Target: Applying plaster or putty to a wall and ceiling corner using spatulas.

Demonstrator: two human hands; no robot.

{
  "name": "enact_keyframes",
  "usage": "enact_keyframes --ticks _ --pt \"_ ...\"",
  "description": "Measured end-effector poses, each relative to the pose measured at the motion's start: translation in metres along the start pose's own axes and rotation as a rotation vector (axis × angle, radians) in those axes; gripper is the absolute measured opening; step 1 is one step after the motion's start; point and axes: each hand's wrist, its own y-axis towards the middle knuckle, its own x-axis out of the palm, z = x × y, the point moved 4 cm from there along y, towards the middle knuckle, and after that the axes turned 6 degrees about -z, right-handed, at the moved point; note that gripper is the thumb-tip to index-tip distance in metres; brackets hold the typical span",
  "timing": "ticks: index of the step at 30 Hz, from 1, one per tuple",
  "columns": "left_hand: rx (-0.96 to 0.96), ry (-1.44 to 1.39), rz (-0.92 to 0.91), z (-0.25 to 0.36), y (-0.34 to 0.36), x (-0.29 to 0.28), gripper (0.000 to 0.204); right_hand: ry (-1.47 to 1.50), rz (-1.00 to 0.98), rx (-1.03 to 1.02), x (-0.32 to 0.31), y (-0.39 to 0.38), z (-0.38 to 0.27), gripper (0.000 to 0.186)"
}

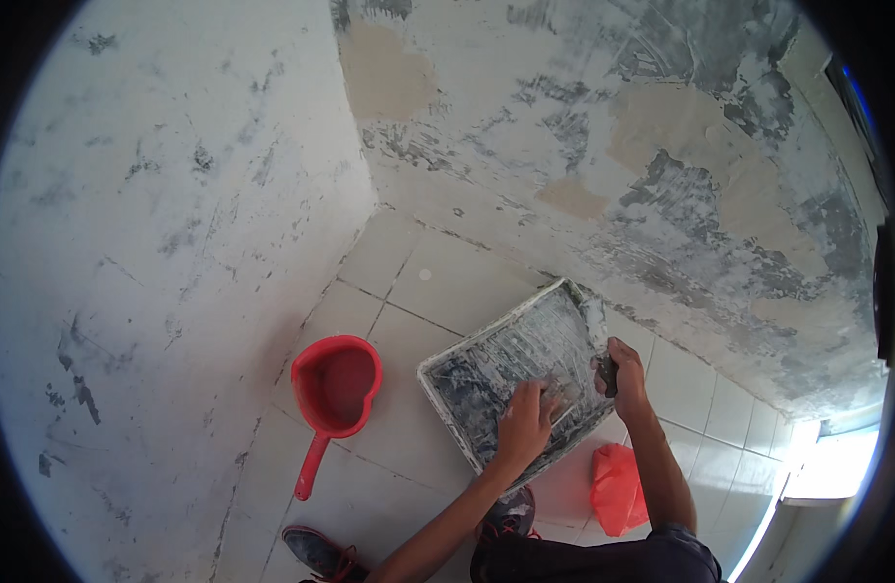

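Observation:
A black paint tray (506, 352), smeared with whitish putty, lies at a slant on the floor tiles close to the wall. Over its lower right part is my left hand (525, 425), its fingers closed on a flat, greyish scraper (562, 396). My right hand (624, 377) grips the dark handle of a putty knife (593, 325) at the tray's right edge. White putty coats the knife's blade, which points away from me. The scraper's far edge blurs into the tray, so whether it touches the tray is unclear.
A red heart-shaped dipper (343, 387) sits on the floor left of the tray. Near my right forearm lies a red plastic bag (618, 489). Patchy, putty-covered walls (671, 126) meet in the far corner. My shoes (321, 552) stand at the lower edge.

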Motion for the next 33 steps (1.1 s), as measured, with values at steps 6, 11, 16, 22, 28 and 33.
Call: enact_keyframes --ticks 6,11,16,22,28,33 --pt "0.06 -0.128 0.175 0.016 0.085 -0.067 0.013 0.017 0.109 -0.14 -0.022 -0.017 -0.023 0.03" --pt "0.166 0.022 0.509 -0.017 0.248 -0.216 0.063 0.035 0.096 -0.164 -0.023 -0.019 -0.015 0.029" --pt "0.181 0.052 0.388 -0.048 0.344 -0.241 0.075 -0.002 0.07 -0.122 -0.017 -0.015 0.0 0.03" --pt "0.14 -0.047 0.44 -0.048 0.351 -0.208 0.082 -0.046 0.098 -0.065 -0.016 -0.02 0.0 0.03" --pt "0.169 -0.078 0.333 -0.035 0.325 -0.177 0.086 0.015 0.122 -0.073 -0.039 -0.016 0.016 0.03" --pt "0.199 0.01 0.226 -0.031 0.311 -0.155 0.091 0.002 0.098 -0.041 -0.025 -0.017 0.016 0.03"
